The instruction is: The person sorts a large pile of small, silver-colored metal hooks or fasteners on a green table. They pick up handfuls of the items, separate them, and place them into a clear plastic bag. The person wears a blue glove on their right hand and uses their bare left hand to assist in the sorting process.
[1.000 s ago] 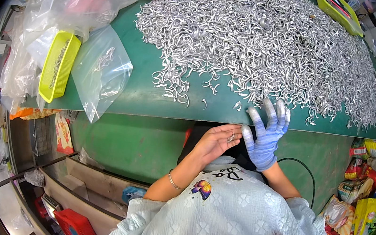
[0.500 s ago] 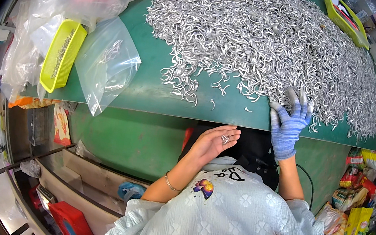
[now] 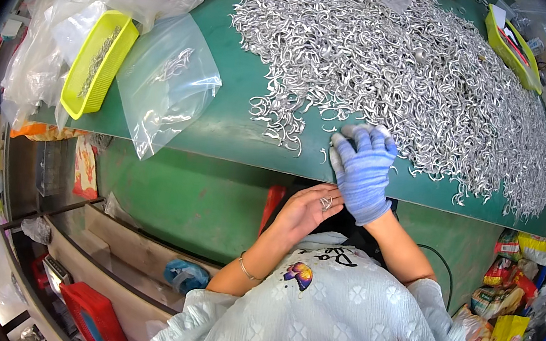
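Silvery heap [image 3: 410, 71]: one; hands [image 3: 307, 211] [image 3: 363, 175]: two, one gloved.

A workshop, judging by the green worktable [image 3: 237, 131] heaped with small silvery parts [image 3: 403, 70] beside yellow baskets [image 3: 112, 73].

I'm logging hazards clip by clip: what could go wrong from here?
Loose curved silvery pieces lie near the front edge of the green table; the gloved right hand could knock some onto the floor. The bare, cupped left hand, low by that edge, might miss any that fall. The clear plastic bag overhangs the edge and could slip if snagged.
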The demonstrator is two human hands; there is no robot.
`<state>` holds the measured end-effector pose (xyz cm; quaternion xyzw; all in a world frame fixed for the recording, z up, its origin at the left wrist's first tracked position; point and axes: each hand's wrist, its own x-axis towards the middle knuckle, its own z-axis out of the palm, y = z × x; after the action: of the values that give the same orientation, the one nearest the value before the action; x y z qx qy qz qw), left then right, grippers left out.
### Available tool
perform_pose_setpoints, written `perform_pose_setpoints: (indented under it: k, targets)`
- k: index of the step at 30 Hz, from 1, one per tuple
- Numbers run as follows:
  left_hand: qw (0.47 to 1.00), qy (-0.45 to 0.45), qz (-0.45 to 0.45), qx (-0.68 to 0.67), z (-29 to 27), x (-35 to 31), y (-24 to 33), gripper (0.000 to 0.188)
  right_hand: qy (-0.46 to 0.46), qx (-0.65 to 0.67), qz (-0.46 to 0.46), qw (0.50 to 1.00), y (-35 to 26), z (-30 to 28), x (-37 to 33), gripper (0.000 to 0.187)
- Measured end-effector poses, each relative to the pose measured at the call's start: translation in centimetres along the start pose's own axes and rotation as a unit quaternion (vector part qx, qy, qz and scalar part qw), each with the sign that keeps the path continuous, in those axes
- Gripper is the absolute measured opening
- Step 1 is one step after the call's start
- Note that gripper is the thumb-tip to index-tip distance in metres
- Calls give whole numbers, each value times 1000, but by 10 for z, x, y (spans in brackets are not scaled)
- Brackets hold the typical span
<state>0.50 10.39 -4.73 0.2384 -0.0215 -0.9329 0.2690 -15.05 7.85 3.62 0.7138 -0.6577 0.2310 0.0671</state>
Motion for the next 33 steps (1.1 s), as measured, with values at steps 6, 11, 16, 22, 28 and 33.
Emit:
perform_pose_setpoints:
  k: [6, 11, 16, 22, 28, 33]
  targets:
    - [999, 4, 26, -34, 4, -3, 15, 32, 8, 66, 13, 998, -8, -9, -5, 31]
    - [999, -3, 23, -22, 3, -2, 20, 32, -13, 51, -5, 999, 6, -11, -6, 28]
    - [999, 2, 23, -28, 10, -3, 19, 32, 3, 58, -17, 998, 12, -6, -2, 19]
    - [999, -7, 20, -32, 10, -5, 19, 32, -7, 118, -22, 993, 0, -29, -6, 19]
    - [996, 84, -6, -42, 7, -10, 22, 26, -122, 198, -89, 968, -9, -24, -11, 27]
    - [996, 50, -50, -50, -6, -12, 17, 19, -80, 144, -121, 979, -17, -6, 15, 36]
